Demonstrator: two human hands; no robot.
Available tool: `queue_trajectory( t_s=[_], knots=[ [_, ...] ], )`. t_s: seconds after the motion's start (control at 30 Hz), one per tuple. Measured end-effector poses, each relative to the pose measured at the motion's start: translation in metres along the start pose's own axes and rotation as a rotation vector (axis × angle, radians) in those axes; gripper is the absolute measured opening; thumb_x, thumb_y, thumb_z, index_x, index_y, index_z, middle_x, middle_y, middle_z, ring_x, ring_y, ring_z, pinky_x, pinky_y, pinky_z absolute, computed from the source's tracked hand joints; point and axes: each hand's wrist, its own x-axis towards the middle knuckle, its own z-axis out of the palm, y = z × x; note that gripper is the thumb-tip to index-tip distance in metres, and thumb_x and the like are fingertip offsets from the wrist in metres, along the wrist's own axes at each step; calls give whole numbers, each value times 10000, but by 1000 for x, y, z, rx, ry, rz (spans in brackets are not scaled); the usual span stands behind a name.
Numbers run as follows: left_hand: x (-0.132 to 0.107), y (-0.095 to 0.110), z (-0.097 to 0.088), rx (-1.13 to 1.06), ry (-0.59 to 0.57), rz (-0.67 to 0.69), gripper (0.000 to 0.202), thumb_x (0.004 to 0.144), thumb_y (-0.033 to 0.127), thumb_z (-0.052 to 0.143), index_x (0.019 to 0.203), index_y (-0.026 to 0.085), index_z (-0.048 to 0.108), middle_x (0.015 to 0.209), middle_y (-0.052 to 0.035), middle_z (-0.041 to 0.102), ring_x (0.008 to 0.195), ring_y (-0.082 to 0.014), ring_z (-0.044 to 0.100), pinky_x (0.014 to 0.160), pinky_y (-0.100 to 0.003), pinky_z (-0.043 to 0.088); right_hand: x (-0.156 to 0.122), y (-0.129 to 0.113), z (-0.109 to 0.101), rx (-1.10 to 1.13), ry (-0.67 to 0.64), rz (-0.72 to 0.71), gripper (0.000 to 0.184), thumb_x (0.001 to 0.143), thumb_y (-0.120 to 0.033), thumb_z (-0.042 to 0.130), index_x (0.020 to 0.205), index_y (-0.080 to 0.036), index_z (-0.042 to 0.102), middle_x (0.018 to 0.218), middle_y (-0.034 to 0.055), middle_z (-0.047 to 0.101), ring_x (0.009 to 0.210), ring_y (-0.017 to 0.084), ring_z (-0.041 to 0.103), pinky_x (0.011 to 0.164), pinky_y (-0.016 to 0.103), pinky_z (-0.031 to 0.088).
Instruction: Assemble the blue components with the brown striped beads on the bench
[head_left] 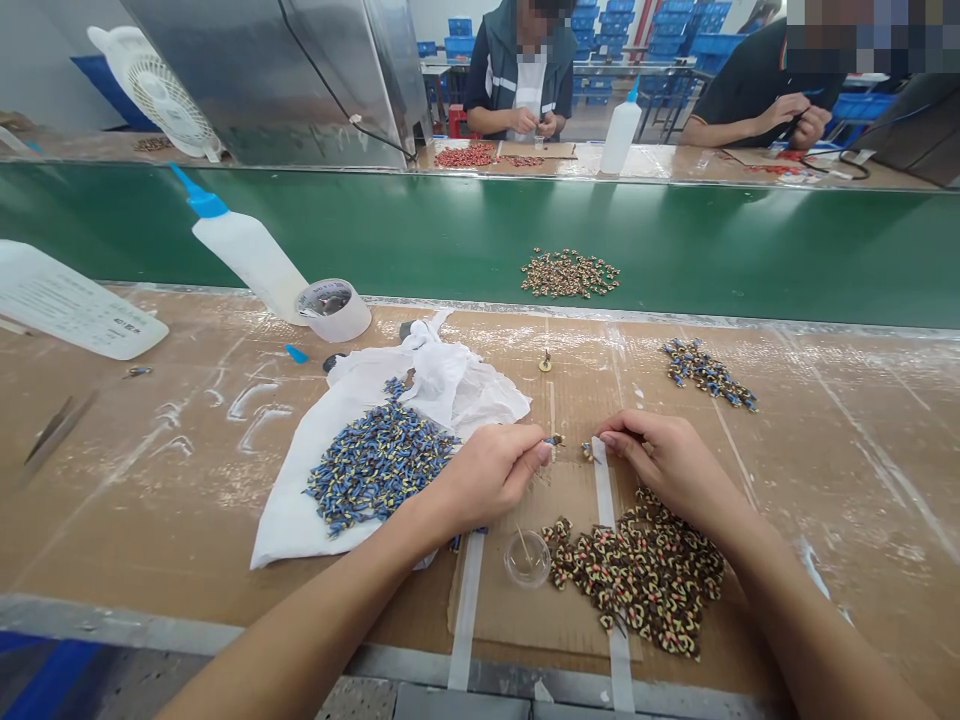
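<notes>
My left hand is closed in a pinch, with a tiny blue-and-dark piece showing at its fingertips. Facing it, my right hand has thumb and forefinger pressed together beside another small blue-and-yellow piece; whether it grips that piece is unclear. Left of my left hand, a heap of blue-and-yellow pieces lies on a white cloth or bag. Under my right wrist spreads a pile of brown, cream and red pieces. A small clear cup with a thin stick stands beside that pile.
Bottles and a tape roll stand at the left, near tweezers. Joined pieces lie at the right. Beyond the table edge, a green belt carries more pieces. Two people work across it.
</notes>
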Motion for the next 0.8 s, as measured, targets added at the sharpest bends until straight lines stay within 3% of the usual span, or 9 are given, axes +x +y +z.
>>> queue_trajectory(
  t_s=[0.23, 0.47, 0.8],
  knots=[
    [0, 0, 0, 20, -7, -8, 287, 972, 235, 370, 690, 183, 389, 620, 36, 424, 581, -113, 399, 581, -251, 286, -1, -3, -2, 55, 76, 3, 160, 922, -273, 527, 860, -209, 659, 790, 13, 692, 713, 172, 617, 659, 302, 438],
    [-1, 0, 4, 55, 4, 59, 270, 969, 223, 374, 707, 178, 418, 634, 31, 433, 607, -118, 414, 592, -248, 304, -6, -28, 23, 530, -26, 5, 150, 885, -314, 602, 972, -201, 649, 915, 47, 709, 823, 174, 659, 753, 304, 517],
    [0, -3, 7, 100, 26, 143, 229, 918, 151, 383, 699, 180, 443, 632, 17, 468, 620, -133, 454, 588, -248, 322, -9, -30, 35, 598, 16, 74, 162, 875, -340, 620, 875, -185, 666, 791, 35, 695, 720, 161, 634, 663, 277, 496]
  ],
)
